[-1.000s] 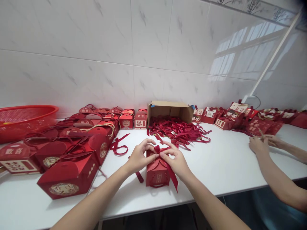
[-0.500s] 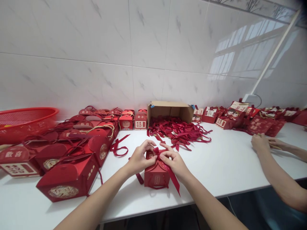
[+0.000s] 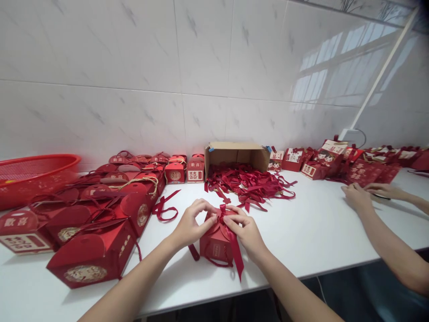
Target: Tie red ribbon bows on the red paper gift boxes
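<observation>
1. Head view: a red gift box stands upright on a white table, directly in front of the person, with a red cord handle drooping down its near side.
2. Left hand curves in at the box top, thumb and forefinger close together beside the red ribbon; whether they grip it cannot be told. Right hand pinches the ribbon between thumb and fingers at the gathered middle, and one shiny end hangs down the front.
3. Behind the box, a cardboard carton lies on its side, with a heap of ribbons spilling from its mouth. A loose ribbon curls to the left, near rows of red boxes and a red plastic basket.
4. Far right, another person's hands rest near more red packages.
5. For good handling, I would judge that a light, steady pinch at the middle suits the slippery ribbon best. Even, gentle tension from both sides should keep it flat and centred; a hard pull could crease the folded lid or tilt the box. The cord handle is best left outside the ribbon.
</observation>
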{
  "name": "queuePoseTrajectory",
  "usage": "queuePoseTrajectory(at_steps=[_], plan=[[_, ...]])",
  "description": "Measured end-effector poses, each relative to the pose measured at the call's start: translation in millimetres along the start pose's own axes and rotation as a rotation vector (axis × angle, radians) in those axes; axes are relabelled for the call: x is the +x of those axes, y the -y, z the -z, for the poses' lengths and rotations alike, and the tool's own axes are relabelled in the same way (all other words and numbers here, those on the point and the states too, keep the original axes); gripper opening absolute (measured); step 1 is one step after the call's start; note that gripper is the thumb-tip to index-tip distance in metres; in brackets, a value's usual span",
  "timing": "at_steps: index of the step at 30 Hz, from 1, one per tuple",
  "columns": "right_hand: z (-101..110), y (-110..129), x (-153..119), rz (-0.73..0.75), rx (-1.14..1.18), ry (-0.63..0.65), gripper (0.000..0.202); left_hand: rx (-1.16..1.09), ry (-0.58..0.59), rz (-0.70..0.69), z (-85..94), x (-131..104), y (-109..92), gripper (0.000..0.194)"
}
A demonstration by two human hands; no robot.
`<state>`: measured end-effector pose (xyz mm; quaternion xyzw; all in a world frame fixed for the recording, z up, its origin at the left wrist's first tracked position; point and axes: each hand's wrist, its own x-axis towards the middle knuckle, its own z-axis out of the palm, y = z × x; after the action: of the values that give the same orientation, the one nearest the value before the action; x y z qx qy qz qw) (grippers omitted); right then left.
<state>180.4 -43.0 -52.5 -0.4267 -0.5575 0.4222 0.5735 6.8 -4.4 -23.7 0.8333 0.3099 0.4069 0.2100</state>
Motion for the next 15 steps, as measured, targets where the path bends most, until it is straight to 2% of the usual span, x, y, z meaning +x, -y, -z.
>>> queuePoseTrajectory(at_steps=[2,7,15], plan=[[0.7,0.6,-0.1,0.023,-0.049,0.003,0.020,0.000,0.063,-0.007,1.2,0.8,-1.5,0.010],[3.8,1.9,-3.0,0.040,-0.318,0.032,0.023,-0.020,0.110,0.023,3.2,1.7,-0.7,0.013],[9.3,21.1,-13.8,0.114,-0.622,0.150,0.023,-0.005,0.094,0.013,5.6,2.8,-4.0,0.011]])
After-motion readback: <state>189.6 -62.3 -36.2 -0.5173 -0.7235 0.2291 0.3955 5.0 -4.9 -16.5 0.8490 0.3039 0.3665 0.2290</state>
